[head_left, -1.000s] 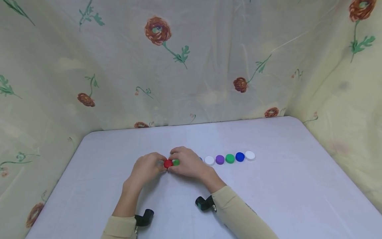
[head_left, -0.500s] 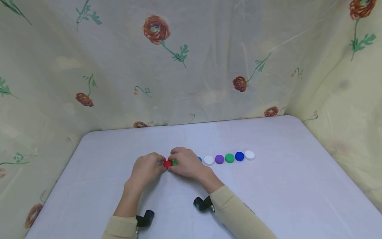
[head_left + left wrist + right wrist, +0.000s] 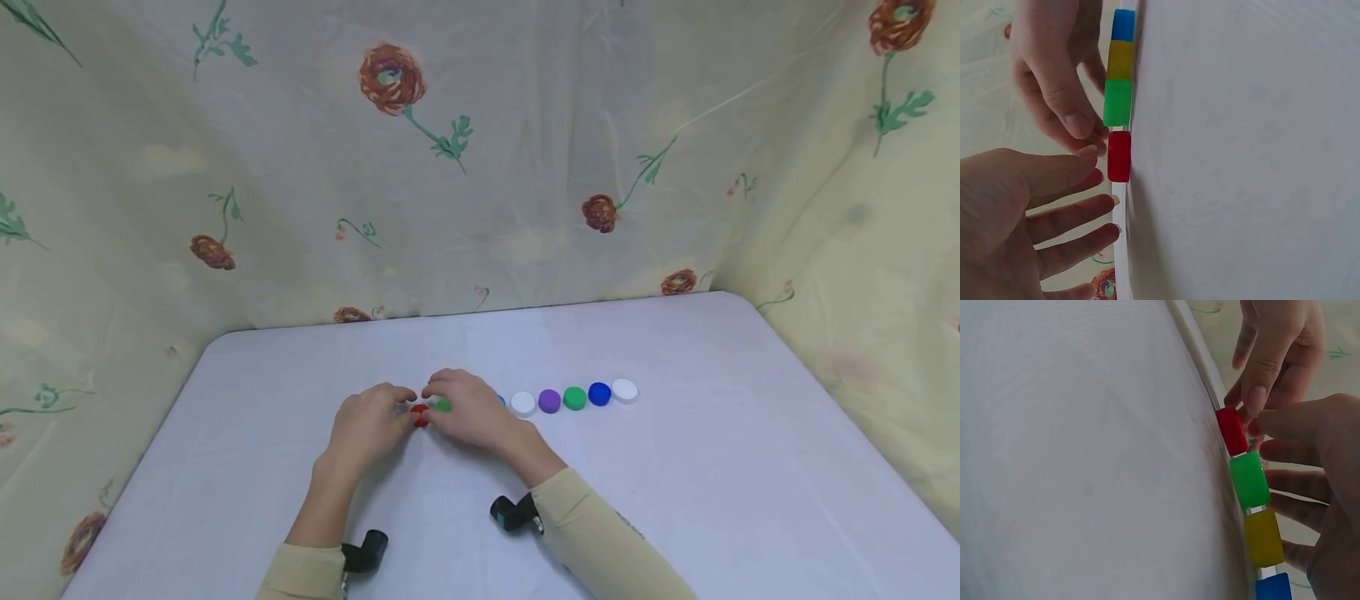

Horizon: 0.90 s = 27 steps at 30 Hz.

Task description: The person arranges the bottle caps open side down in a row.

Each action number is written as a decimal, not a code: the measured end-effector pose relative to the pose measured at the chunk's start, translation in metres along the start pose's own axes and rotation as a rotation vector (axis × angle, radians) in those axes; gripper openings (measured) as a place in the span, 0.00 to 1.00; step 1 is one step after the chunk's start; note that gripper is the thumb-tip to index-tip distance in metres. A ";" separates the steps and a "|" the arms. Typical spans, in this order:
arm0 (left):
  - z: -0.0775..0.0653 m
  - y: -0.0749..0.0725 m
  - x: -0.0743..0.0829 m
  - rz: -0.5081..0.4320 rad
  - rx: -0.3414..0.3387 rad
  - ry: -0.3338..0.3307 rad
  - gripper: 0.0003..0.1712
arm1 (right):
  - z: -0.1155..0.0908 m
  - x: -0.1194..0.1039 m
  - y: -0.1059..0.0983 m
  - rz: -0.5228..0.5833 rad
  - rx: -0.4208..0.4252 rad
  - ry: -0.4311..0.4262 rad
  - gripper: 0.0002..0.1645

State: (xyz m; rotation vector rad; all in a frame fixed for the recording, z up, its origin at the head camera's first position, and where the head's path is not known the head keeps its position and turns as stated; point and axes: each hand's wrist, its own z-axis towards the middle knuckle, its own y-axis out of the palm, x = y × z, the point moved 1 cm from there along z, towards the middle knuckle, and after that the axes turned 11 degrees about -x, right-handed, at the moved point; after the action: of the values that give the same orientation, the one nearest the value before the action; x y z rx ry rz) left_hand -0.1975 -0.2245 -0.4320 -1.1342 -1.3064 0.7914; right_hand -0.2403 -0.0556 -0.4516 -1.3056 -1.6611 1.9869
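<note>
A red bottle cap (image 3: 420, 416) stands at the left end of a row of caps on the white table. My left hand (image 3: 365, 423) is just left of it, thumb and fingers spread and lifted slightly over it in the left wrist view. From the right, my right hand (image 3: 474, 410) hovers over the row, its thumb overlapping the red cap in the head view. Its fingers are loosely bent and grip nothing. Beside the red cap, with a thin gap, comes a green cap (image 3: 1117, 102), then a yellow cap (image 3: 1264, 537) and a blue cap (image 3: 1124, 25), mostly hidden from the head camera.
Rightward the row continues with a white cap (image 3: 522, 404), a purple cap (image 3: 549, 401), another green cap (image 3: 574, 398), a dark blue cap (image 3: 599, 393) and a white end cap (image 3: 625, 390). A flowered curtain (image 3: 495, 208) hangs behind the table (image 3: 675, 500).
The fingertips of both hands have let go of the red cap and risen a little over it. The red cap stays at the row's left end.
</note>
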 end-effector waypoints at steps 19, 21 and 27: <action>-0.005 -0.003 0.008 0.075 0.208 -0.061 0.20 | -0.032 0.016 -0.018 -0.010 0.059 0.057 0.32; -0.005 -0.003 0.010 0.079 0.209 -0.054 0.19 | -0.036 0.020 -0.021 -0.033 0.074 0.069 0.32; -0.004 -0.003 0.009 0.074 0.208 -0.044 0.18 | -0.045 0.032 -0.028 -0.060 0.106 0.080 0.33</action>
State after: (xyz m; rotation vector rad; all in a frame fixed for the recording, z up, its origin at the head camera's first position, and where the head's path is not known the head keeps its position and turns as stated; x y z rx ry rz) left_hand -0.1924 -0.2175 -0.4255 -1.0077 -1.1928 0.9881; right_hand -0.2344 0.0053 -0.4397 -1.2651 -1.5193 1.9344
